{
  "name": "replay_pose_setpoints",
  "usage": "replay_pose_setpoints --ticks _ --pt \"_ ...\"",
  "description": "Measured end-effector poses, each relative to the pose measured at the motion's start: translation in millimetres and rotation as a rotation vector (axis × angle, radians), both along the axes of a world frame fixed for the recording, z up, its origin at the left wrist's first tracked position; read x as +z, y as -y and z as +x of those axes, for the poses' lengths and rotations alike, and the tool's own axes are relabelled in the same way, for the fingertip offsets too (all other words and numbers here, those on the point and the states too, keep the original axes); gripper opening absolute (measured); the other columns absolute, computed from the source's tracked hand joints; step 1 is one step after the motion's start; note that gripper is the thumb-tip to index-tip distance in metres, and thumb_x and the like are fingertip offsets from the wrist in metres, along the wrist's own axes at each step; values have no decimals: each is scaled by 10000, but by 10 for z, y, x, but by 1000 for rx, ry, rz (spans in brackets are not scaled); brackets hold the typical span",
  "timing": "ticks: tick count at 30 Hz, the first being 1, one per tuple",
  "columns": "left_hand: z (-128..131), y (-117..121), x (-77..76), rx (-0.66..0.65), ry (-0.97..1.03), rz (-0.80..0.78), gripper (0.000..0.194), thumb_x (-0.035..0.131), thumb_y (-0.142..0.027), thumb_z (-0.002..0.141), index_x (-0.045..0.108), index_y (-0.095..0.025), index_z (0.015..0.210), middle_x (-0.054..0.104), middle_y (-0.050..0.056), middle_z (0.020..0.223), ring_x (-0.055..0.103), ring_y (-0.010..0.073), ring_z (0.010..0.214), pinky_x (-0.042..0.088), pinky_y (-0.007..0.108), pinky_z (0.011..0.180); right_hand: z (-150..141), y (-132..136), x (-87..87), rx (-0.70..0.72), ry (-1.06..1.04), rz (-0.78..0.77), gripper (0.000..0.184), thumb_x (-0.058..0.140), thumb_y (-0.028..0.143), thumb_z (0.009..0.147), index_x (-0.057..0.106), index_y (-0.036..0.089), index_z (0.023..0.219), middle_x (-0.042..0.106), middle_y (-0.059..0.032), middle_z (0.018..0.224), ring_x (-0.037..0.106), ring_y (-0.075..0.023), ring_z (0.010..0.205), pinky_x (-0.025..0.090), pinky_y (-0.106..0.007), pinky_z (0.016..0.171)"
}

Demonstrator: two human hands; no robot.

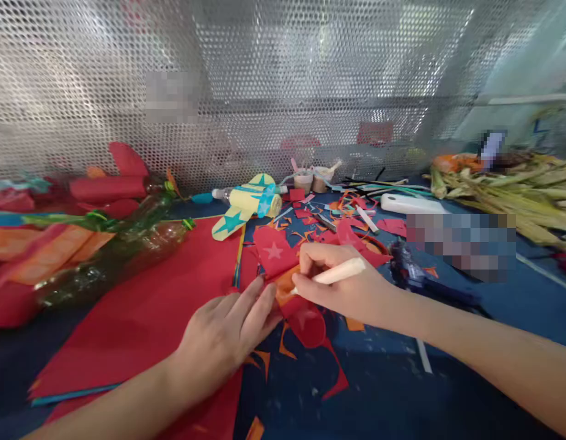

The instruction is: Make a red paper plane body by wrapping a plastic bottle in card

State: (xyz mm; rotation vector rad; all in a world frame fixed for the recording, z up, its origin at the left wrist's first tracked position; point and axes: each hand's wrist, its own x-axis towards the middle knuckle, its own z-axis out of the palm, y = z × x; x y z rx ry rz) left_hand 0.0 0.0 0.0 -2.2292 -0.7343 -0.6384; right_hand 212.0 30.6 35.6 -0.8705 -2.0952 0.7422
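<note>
Orange strip (286, 286) sat across red star-marked paper (272, 249), left hand (228, 324) resting at its edge (grip unclear), right hand (347, 287) pinching the white pen (338, 272); firm bracing, light strokes likely worked best.

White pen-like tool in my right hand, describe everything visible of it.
The white pen-like tool looks like smooth plastic, thicker at the back, tapering toward its tip. The right hand pinches it in a writing grip, slanted, back end up and rightward, tip at the orange paper.
</note>
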Motion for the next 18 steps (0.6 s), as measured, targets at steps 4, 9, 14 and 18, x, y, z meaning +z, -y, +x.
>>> replay_pose_setpoints --ticks 4,9,14,18 --pt "-9 1 -24 11 -7 -7 208 497 -267 949 550 -86 1036 753 133 888 700 204 580 510 293 455 -9 -5 11 -22 23 15 207 552 147 755 393 198 634 416 85 534 343 -51 450 277 -175 450" --pt "-11 13 -19 23 -14 -4 220 503 -278 947 549 -89 1049 753 137 911 697 203 589 516 298 479 13 -24 11 -48 41 4 215 564 160 764 398 195 632 429 85 513 347 -47 444 265 -173 436" --pt "-6 11 -13 18 -13 2 209 484 -272 953 546 -99 1053 751 133 911 691 192 583 510 291 481 19 -24 4 -66 33 34 223 571 149 763 399 190 628 438 85 515 358 -42 451 270 -165 440" --pt "-2 15 -17 28 -9 2 200 470 -267 959 543 -104 1050 754 128 914 695 194 592 520 298 486 23 -18 0 -53 30 14 222 575 148 757 400 191 628 430 89 507 353 -41 444 266 -159 429"
